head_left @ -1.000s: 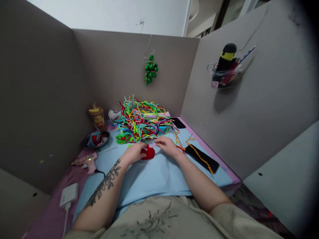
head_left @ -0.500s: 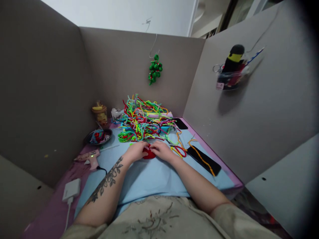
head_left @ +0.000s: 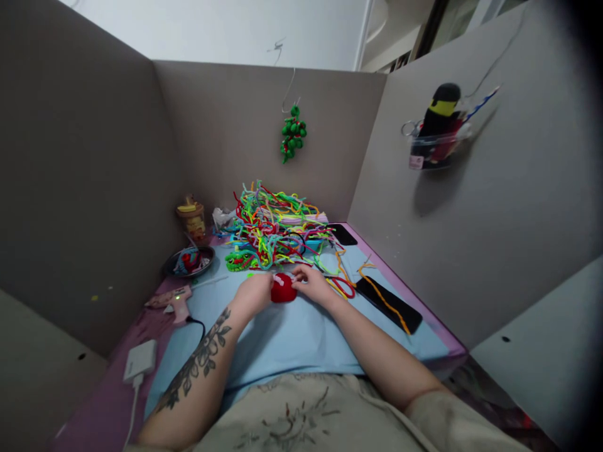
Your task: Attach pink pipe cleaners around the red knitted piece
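A rounded red fuzzy piece (head_left: 283, 291) with pale strands along its top is between my hands, near the middle of the blue-covered table (head_left: 292, 342). My left hand (head_left: 254, 293) is closed on its left side, the fingertips partly hidden behind it. On the upper right, my right hand (head_left: 311, 282) pinches at the pale strand by the piece's edge. Just behind lies a big tangle of coloured pipe cleaners (head_left: 277, 229), with a green fuzzy figure (head_left: 240, 260) at its front left.
To the left are a pink glue gun (head_left: 179, 304) with a lit dot, a dark bowl (head_left: 210, 263), a cup (head_left: 192, 220) and a white adapter (head_left: 140, 361). A black phone-like slab (head_left: 391, 307) lies right under an orange pipe cleaner. Grey panels (head_left: 268, 144) enclose the table.
My hands have moved a little apart, and more of the red piece shows, with pale strands on top now visible. The view has shifted slightly.
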Demonstrator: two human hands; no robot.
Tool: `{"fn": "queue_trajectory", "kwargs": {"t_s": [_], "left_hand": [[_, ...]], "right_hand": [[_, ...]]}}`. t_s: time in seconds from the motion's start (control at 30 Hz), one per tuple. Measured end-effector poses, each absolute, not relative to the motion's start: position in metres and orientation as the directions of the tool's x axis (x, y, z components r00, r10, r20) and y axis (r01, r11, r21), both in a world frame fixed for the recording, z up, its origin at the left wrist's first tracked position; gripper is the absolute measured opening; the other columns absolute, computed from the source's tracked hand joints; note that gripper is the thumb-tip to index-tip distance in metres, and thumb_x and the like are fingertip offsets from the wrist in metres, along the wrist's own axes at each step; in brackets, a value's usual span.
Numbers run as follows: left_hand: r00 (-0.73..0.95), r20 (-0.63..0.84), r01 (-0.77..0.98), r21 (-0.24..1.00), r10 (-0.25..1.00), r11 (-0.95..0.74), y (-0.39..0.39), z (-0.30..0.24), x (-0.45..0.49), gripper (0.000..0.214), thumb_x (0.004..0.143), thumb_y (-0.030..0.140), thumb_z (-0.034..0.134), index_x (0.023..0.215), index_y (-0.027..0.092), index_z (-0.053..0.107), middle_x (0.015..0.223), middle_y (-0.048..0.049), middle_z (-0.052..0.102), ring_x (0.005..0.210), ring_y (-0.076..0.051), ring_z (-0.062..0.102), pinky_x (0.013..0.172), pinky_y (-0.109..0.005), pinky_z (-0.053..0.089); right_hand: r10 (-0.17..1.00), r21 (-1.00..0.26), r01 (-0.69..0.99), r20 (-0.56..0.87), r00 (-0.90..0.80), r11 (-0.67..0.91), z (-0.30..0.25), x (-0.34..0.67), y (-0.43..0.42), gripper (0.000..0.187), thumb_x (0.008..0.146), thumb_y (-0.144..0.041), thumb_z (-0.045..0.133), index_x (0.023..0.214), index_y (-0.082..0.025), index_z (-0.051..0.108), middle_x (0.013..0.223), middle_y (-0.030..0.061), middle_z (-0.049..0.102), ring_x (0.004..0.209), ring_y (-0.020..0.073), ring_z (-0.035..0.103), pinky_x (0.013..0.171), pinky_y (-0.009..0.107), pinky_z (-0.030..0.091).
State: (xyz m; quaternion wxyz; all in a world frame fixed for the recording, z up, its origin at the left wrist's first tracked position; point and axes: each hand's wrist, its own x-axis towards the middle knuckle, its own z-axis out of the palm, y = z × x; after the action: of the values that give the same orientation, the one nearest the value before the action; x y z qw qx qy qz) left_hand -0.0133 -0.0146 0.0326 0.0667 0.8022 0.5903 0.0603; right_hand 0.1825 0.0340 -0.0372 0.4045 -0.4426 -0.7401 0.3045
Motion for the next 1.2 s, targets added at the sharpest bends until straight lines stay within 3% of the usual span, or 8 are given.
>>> {"fn": "queue_trajectory", "kwargs": {"t_s": [0.2, 0.4, 0.5, 0.57, 0.7, 0.83, 0.97, 1.2], "left_hand": [[0.17, -0.089, 0.973, 0.176, 0.981, -0.152, -0.023, 0.004, -0.027, 0.027, 0.082, 0.02, 0.04, 0.089, 0.013, 0.065, 0.09, -0.0148, 0.067, 0.08, -0.023, 0.062, 0.068, -0.03, 0.042], [0.188, 0.027, 0.738, 0.656, 0.982, -0.159, -0.012, -0.016, -0.022, 0.022, 0.077, 0.022, 0.047, 0.086, 0.014, 0.066, 0.083, -0.0094, 0.068, 0.076, -0.019, 0.06, 0.07, -0.028, 0.041], [0.154, -0.084, 0.45, 0.893, 0.984, 0.006, -0.014, -0.014, -0.022, 0.022, 0.072, 0.029, 0.057, 0.086, 0.014, 0.066, 0.082, -0.0081, 0.067, 0.072, -0.018, 0.06, 0.063, -0.026, 0.043], [0.156, -0.205, 0.247, 0.955, 0.966, 0.163, -0.02, -0.009, -0.02, 0.028, 0.068, 0.033, 0.064, 0.089, 0.015, 0.066, 0.085, -0.008, 0.067, 0.072, -0.018, 0.06, 0.058, -0.023, 0.042], [0.102, -0.256, -0.155, 0.95, 0.961, 0.27, -0.027, -0.004, -0.01, 0.039, 0.061, 0.027, 0.073, 0.097, 0.017, 0.062, 0.098, -0.0087, 0.064, 0.077, -0.015, 0.062, 0.061, -0.022, 0.045], [-0.145, -0.202, -0.453, 0.884, 0.969, 0.117, -0.024, -0.011, 0.007, 0.046, 0.051, 0.008, 0.077, 0.091, 0.015, 0.055, 0.086, -0.0031, 0.061, 0.07, -0.012, 0.061, 0.065, -0.024, 0.049], [-0.429, -0.292, -0.592, 0.806, 0.855, -0.022, -0.021, -0.016, 0.016, 0.061, 0.056, -0.001, 0.072, 0.105, 0.019, 0.044, 0.08, 0.0012, 0.06, 0.064, -0.01, 0.061, 0.064, -0.023, 0.051], [-0.104, -0.304, -0.627, 0.759, 0.947, 0.175, -0.024, -0.012, 0.008, 0.02, 0.07, 0.005, 0.063, 0.09, 0.008, 0.061, 0.075, -0.0084, 0.068, 0.062, -0.013, 0.064, 0.061, -0.022, 0.053]], "right_hand": [[0.933, -0.873, 0.334, 0.313, -0.178, 0.356, -0.046, 0.176, 0.04, 0.013, 0.068, -0.022, 0.059, 0.08, -0.017, 0.062, 0.072, 0.0006, 0.064, 0.066, 0.014, 0.058, 0.064, 0.026, 0.046], [0.951, -0.929, 0.209, 0.287, -0.112, 0.305, -0.05, 0.168, 0.042, 0.013, 0.068, -0.024, 0.058, 0.079, -0.018, 0.06, 0.071, 0.0, 0.064, 0.066, 0.0144, 0.058, 0.064, 0.026, 0.047], [0.956, -0.946, 0.148, 0.273, -0.11, 0.288, -0.047, 0.168, 0.038, 0.013, 0.067, -0.024, 0.059, 0.079, -0.017, 0.06, 0.069, -0.0003, 0.063, 0.065, 0.0139, 0.058, 0.062, 0.026, 0.047], [0.953, -0.945, 0.142, 0.283, -0.108, 0.296, -0.044, 0.168, 0.035, 0.013, 0.067, -0.024, 0.059, 0.077, -0.017, 0.06, 0.069, -0.0002, 0.063, 0.065, 0.0139, 0.058, 0.063, 0.026, 0.046], [0.96, -0.957, 0.083, 0.273, -0.07, 0.278, -0.041, 0.168, 0.031, 0.014, 0.066, -0.026, 0.061, 0.076, -0.016, 0.06, 0.067, -0.0007, 0.062, 0.062, 0.013, 0.056, 0.061, 0.025, 0.045], [0.98, -0.982, -0.021, 0.191, -0.063, 0.19, -0.041, 0.163, 0.028, 0.018, 0.065, -0.028, 0.063, 0.078, -0.016, 0.06, 0.063, -0.002, 0.06, 0.055, 0.0119, 0.054, 0.053, 0.023, 0.042], [0.961, -0.97, -0.016, 0.244, -0.13, 0.244, -0.038, 0.155, 0.019, 0.016, 0.065, -0.026, 0.064, 0.077, -0.016, 0.061, 0.068, -0.0003, 0.064, 0.062, 0.0129, 0.057, 0.061, 0.025, 0.046], [0.92, -0.926, 0.129, 0.323, -0.224, 0.356, -0.027, 0.146, 0.002, 0.015, 0.072, -0.024, 0.06, 0.084, -0.017, 0.066, 0.081, 0.0033, 0.069, 0.074, 0.0165, 0.062, 0.071, 0.029, 0.049]]}}
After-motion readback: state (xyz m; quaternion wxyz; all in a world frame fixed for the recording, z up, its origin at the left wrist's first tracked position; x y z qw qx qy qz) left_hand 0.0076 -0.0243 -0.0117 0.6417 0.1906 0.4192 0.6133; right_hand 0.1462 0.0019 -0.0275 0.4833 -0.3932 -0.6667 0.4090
